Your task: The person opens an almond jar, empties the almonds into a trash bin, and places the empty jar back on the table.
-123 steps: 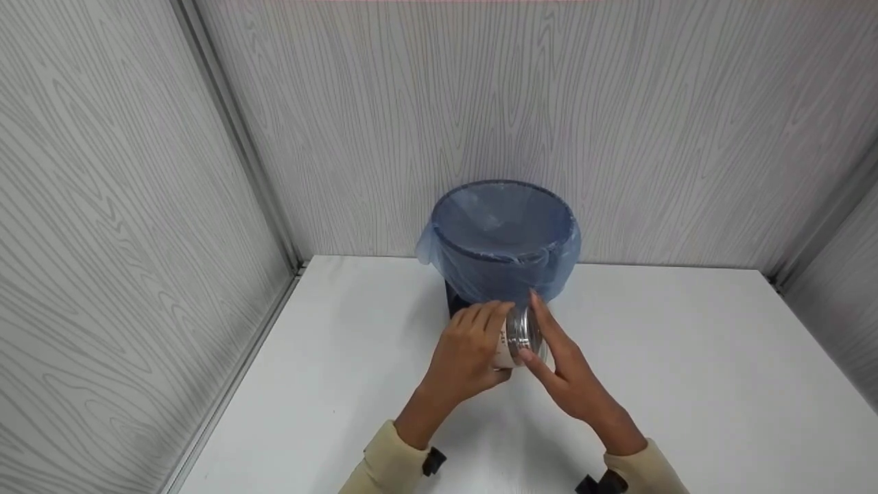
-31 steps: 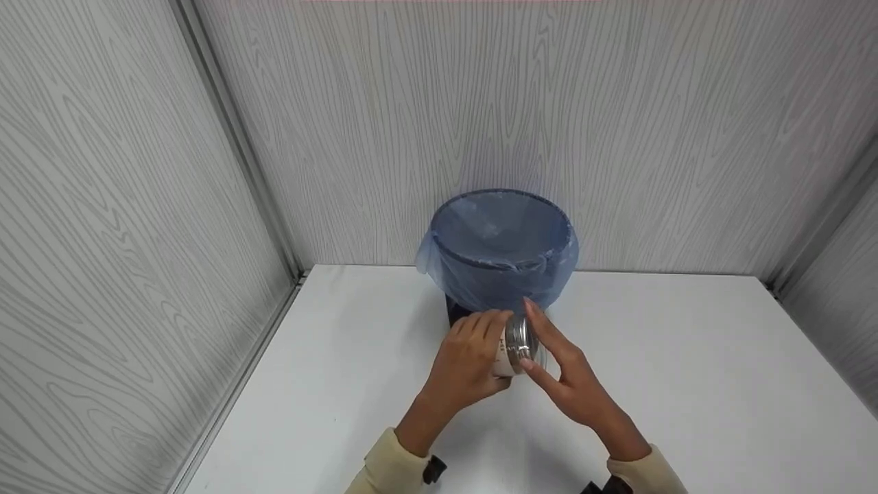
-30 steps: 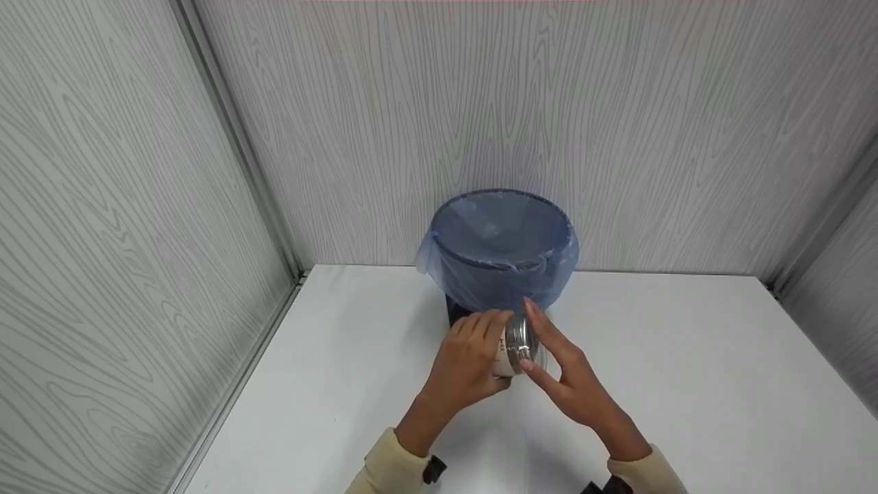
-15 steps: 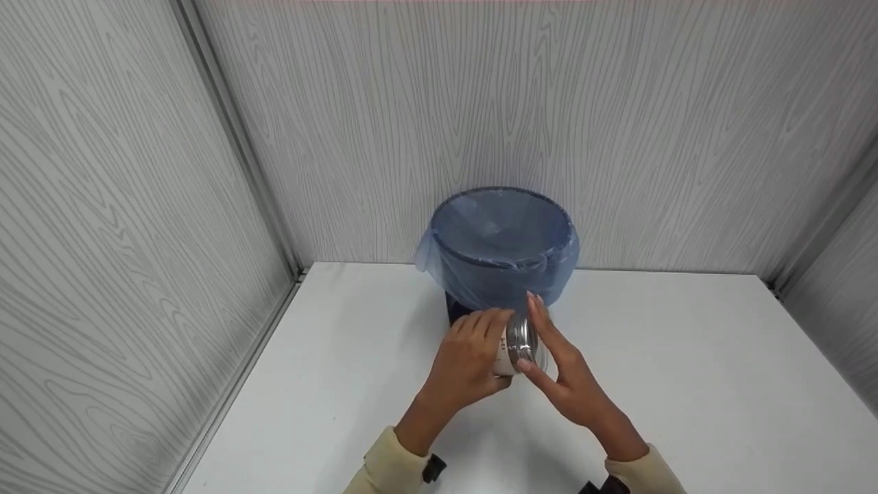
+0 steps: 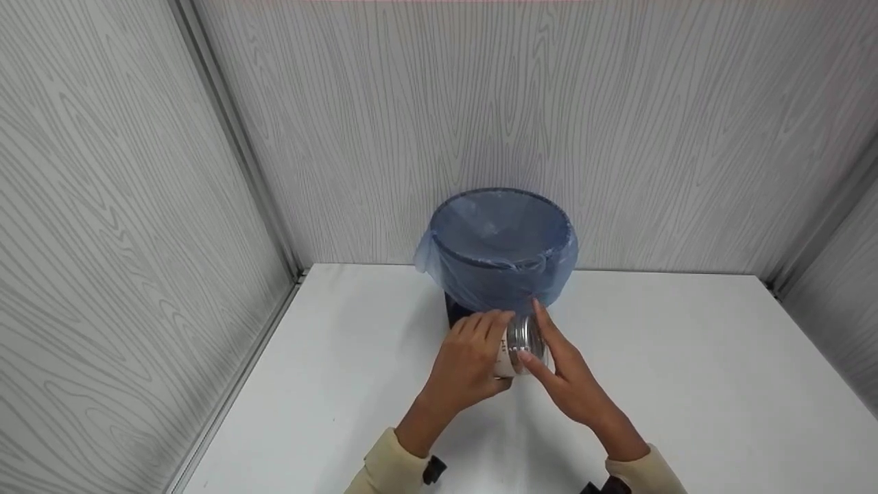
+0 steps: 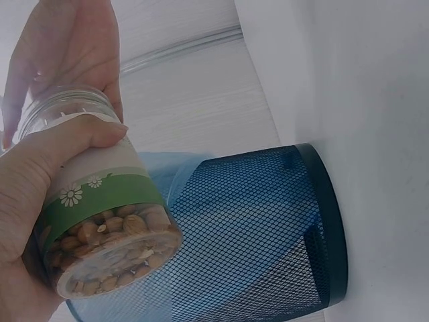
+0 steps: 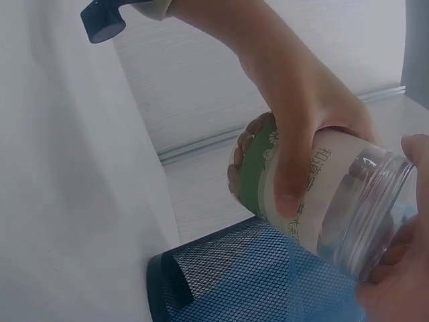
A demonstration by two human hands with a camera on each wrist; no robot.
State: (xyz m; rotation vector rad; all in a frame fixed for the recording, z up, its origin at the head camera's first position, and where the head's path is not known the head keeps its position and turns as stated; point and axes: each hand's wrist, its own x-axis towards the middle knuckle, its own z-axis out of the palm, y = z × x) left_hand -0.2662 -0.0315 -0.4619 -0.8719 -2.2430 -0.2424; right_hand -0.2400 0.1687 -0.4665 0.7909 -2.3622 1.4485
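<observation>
Two hands meet on one jar (image 5: 513,343), held on its side above the desk (image 5: 686,384), just in front of the bin. My left hand (image 5: 466,360) wraps the labelled body: fingers curl over the top and the thumb closes underneath, so this grip is clamped round the jar. From the left wrist view the thumb lies across the cream and green label (image 6: 100,194), and nuts (image 6: 114,251) show through the clear base. My right hand (image 5: 566,381) sits at the jar's mouth end, with fingers reaching over the silver lid (image 5: 525,338) and the thumb tip pressed on its near edge; this grip pinches the lid between thumb and fingers. In the right wrist view the lid end is seen through clear ribbed plastic, and I cannot tell how far the lid is turned.

Directly behind the jar stands a dark mesh bin (image 6: 268,228), lined with a blue bag (image 5: 501,237) folded over its rim. The jar's lid end lies close to the hanging bag, though I cannot tell whether they touch. Cream sleeves (image 5: 387,470) cover both wrists. Grey wood-grain panels (image 5: 480,103) enclose the desk on three sides.
</observation>
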